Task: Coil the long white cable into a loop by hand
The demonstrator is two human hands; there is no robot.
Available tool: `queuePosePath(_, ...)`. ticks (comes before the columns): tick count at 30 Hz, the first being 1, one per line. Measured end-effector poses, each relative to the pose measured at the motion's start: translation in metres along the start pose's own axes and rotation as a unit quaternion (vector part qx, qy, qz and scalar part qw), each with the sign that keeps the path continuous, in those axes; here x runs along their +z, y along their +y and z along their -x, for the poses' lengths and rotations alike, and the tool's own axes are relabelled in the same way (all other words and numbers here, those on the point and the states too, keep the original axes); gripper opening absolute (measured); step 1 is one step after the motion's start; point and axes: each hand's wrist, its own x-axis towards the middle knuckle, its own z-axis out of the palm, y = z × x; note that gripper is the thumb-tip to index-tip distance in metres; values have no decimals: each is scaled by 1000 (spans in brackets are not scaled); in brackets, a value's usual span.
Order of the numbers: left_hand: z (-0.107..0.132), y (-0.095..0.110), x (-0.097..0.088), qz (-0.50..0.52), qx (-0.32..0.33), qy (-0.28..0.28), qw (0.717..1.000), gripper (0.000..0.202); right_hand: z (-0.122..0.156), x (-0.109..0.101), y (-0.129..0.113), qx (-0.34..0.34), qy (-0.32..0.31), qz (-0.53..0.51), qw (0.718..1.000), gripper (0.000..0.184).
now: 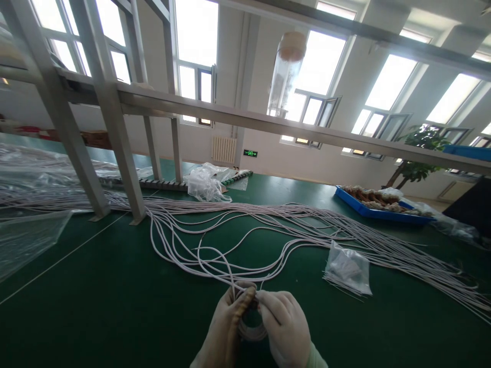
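Observation:
Both hands wear pale gloves and meet low in the middle of the view over a green table (95, 301). My left hand (226, 327) is closed round a small coil of white cable (251, 332), thumb on top. My right hand (286, 324) pinches the same coil from the right. The cable runs up from the coil into a long spread of white cables (307, 225) lying across the table. A small clear plastic bag (347, 268) lies to the right of my hands.
Grey metal frame legs (118, 153) stand on the table at the left. Clear plastic sheets (26, 235) lie at far left. Crumpled plastic bags (205, 184) sit at the back. A blue tray (378, 212) with brownish parts stands at back right.

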Motion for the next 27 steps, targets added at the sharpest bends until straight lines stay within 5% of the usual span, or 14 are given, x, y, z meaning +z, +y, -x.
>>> queuePosePath(6, -5, -1, 0, 4, -7, 4, 1000, 58, -1, -3, 1, 4, 8, -3, 1000, 26)
queuePosePath(13, 7, 19, 13, 38, -14, -3, 999, 38, -1, -6, -2, 160, 5, -82, 984, 18)
queuePosePath(18, 4, 14, 14, 30, -17, -24, 999, 40, -2, -4, -3, 262, -16, -234, 936, 17)
queuePosePath(27, 14, 24, 19, 29, -15, -40, 999, 40, -4, 3, -2, 386, 4, -337, 858, 24)
